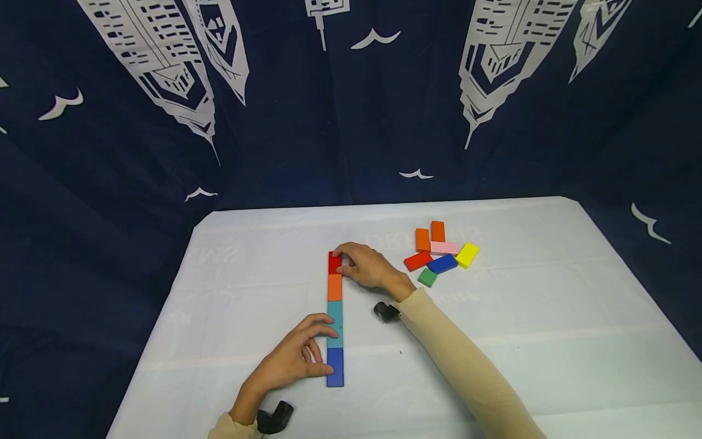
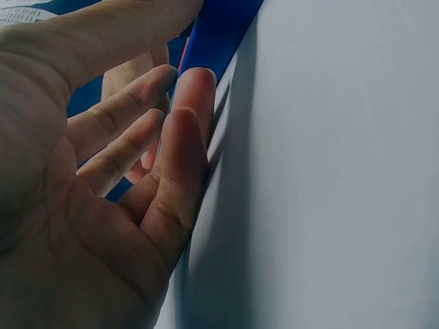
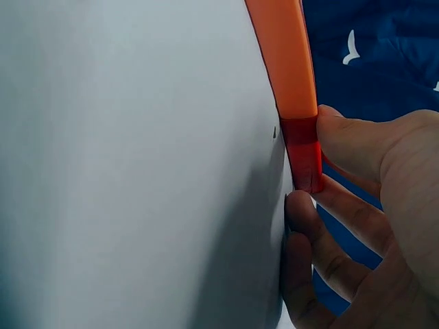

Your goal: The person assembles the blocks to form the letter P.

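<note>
A straight row of flat blocks runs away from me on the table. From near to far come a blue block [image 1: 335, 367], a teal stretch [image 1: 337, 338], an orange block [image 1: 335, 288] and a red block [image 1: 333, 266]. My right hand [image 1: 368, 266] pinches the red block at the far end, thumb near its joint with the orange block [image 3: 285, 62] and fingers at its outer end. To the left of the row, my left hand [image 1: 293, 356] has its thumb at the blue block and its loosely bent forefingers resting on the teal part.
A loose group of blocks lies right of my right hand: a green block [image 1: 428, 278], a yellow block [image 1: 468, 255], a pink block [image 1: 444, 248], another blue one, another red one and two orange ones. A dark printed curtain [image 1: 340, 134] hangs behind the white table [image 1: 493, 341].
</note>
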A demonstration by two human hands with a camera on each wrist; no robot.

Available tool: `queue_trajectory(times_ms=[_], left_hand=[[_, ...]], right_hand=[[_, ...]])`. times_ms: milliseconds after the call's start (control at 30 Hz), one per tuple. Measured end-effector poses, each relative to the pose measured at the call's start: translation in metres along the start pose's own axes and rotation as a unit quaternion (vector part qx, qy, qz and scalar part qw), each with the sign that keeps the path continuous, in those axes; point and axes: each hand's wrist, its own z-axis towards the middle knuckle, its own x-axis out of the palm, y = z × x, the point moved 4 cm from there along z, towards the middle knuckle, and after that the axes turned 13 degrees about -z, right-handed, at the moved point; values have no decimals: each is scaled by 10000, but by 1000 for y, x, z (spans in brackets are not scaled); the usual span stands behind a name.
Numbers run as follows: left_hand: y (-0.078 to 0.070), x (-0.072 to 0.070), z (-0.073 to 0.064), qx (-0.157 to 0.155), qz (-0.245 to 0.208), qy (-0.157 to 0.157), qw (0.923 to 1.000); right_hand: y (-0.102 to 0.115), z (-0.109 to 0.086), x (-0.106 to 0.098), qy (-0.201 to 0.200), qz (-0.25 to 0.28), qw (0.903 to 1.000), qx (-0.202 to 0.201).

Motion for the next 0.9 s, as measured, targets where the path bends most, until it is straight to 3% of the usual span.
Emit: queue_trajectory(times_ms=[433,767,900], left_hand=[[-2,0,-1,72,-16,23,10000],[-3,0,-3,104,38,23,9999],[-3,0,-2,136,26,52,9999]], right_hand=[[-5,-9,-6,-37,388,9992,-24],[-11,-28,-20,-261,24,9988,419],[-19,-40,-31,-404,-63,9962,766]])
